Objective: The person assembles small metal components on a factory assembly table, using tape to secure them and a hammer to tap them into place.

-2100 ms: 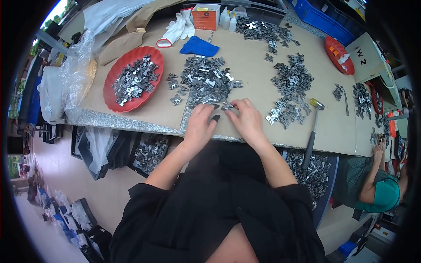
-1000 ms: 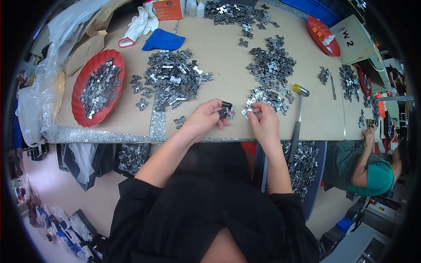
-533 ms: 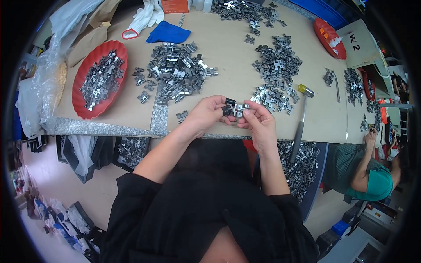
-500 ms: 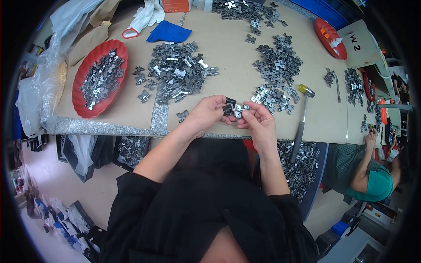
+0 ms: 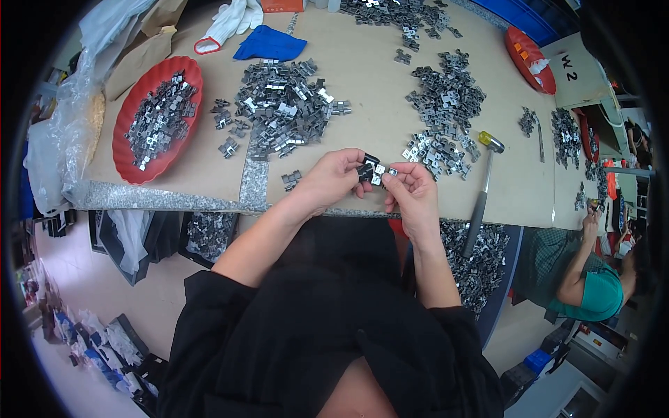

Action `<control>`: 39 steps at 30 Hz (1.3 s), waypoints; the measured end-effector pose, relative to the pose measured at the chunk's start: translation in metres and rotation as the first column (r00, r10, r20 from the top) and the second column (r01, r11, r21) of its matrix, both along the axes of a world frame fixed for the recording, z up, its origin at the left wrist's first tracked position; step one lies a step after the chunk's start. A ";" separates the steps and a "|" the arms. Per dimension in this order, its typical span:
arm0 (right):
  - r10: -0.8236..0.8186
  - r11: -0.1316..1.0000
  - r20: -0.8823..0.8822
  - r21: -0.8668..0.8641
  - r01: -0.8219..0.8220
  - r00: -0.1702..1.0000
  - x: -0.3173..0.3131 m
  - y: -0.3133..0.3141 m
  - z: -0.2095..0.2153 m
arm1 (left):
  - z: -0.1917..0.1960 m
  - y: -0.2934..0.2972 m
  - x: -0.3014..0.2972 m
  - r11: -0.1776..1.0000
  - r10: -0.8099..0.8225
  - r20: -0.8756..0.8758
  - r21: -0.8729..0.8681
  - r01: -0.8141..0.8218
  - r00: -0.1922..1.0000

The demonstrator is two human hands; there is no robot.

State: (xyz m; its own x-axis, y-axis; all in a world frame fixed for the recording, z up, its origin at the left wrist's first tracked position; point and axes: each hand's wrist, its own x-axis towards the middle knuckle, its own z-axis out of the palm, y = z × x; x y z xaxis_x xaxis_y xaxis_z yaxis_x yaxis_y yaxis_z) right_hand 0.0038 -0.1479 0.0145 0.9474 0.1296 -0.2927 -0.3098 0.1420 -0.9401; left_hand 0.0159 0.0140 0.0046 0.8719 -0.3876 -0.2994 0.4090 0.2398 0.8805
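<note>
Near the front edge of the table, my left hand (image 5: pixel 336 182) pinches a dark metal clip (image 5: pixel 365 171). Something black lies along its index fingertip; I cannot tell if that is a finger cover. Thumb and fingers of my right hand (image 5: pixel 412 189) close on a shiny silver metal clip (image 5: pixel 378 174), which touches the dark one. Whether the two are joined is too small to tell. A loose pair of metal clips (image 5: pixel 291 180) lies beside my left wrist. Beyond my hands are a heap of grey clips (image 5: pixel 282 108) and a pile of shinier ones (image 5: pixel 435 152).
A red scalloped bowl (image 5: pixel 125 139) of clips stands at the left. To the right lies a hammer (image 5: pixel 481 202), its handle over the table edge. A blue cloth (image 5: pixel 270 44) and white glove (image 5: pixel 226 28) lie at the back. A co-worker in green (image 5: pixel 592 289) works at far right.
My hands have shifted slightly and the right fingers have turned on the silver clip, which now sits closer to the dark one. The whole view has moved a little.
</note>
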 end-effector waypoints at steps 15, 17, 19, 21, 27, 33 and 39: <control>0.155 0.988 -0.086 0.011 -0.155 0.984 -0.001 -0.003 0.007 | 0.005 -0.001 -0.006 0.998 -0.003 0.036 0.062 0.001 0.999; 0.210 0.977 -0.154 0.011 -0.211 0.965 0.008 -0.011 0.013 | -0.002 -0.002 -0.005 0.995 0.003 0.099 0.104 -0.013 0.995; 0.262 0.964 -0.220 0.016 -0.265 0.940 0.016 -0.012 0.011 | 0.001 0.001 -0.002 0.988 -0.020 0.080 0.155 0.007 0.997; 0.270 0.932 -0.127 -0.216 -0.292 0.954 0.020 -0.012 0.006 | 0.002 -0.001 0.002 0.979 -0.052 0.060 0.200 0.039 0.997; 0.315 0.867 0.120 -0.439 -0.234 0.941 0.006 -0.015 0.009 | 0.009 -0.007 -0.001 0.995 -0.086 0.214 0.065 0.073 0.973; 0.227 0.967 -0.050 -0.108 -0.231 0.973 0.010 -0.008 0.000 | 0.002 -0.008 -0.005 0.980 0.136 0.001 0.144 -0.135 0.991; 0.092 0.996 0.031 0.020 -0.092 0.995 -0.008 0.010 -0.002 | 0.017 -0.002 -0.018 0.977 0.035 0.051 0.209 -0.045 0.998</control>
